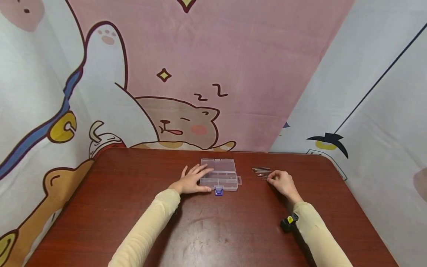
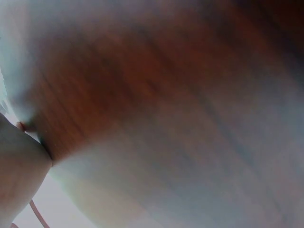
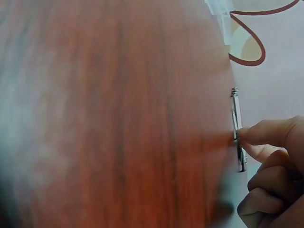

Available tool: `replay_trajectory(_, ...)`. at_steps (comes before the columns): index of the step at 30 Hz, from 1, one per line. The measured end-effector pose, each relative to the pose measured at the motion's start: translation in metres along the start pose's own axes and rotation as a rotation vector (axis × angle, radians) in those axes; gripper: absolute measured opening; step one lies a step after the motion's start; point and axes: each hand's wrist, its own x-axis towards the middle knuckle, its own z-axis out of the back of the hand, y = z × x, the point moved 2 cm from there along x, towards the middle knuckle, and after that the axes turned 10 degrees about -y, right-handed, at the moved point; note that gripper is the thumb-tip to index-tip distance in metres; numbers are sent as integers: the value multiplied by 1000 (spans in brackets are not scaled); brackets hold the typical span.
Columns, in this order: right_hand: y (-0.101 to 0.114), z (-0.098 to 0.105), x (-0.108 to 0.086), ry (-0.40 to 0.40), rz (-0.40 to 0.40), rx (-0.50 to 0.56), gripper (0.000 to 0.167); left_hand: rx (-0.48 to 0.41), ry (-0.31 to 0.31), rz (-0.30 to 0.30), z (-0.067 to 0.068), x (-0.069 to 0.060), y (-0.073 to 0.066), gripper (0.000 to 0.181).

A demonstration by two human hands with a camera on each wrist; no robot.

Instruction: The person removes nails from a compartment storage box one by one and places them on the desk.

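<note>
A clear plastic compartment box with its lid swung back lies at the middle of the table; a blue latch sticks out from its front edge. My left hand rests with fingers spread at the box's left side, fingertips over it and thumb by the front corner. Right of the box lie several thin metal rods in a row. At the nearest one, my right hand pinches a thin metal rod between thumb and index finger, other fingers curled. The right wrist view shows the rods edge-on.
A brown wooden table spreads under everything, its far edge against a printed cloth backdrop. A hanging tab juts from the box's right side. The left wrist view is mostly blurred table surface.
</note>
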Motion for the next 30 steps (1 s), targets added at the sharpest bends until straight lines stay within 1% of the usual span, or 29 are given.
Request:
replay_trajectory(6,11,-3,-4,-13,5,57,9,3,-8,-6,-2,0,1,78)
replay_trajectory(14,34,-18,-9,16,51,152,9,-2,-5,-4,-2,0,1,78)
replay_trajectory(18,48,-29,-11,26,102,198,10,0,-10,-5,-2,-1,2,78)
replay_trajectory(25,82,-48,-19,92,214,304,9,7,1,2,-1,-1,1,79)
replay_trajectory(30,100,-60,-21,146,247,313,11,15,2,3,0,-1,1,78)
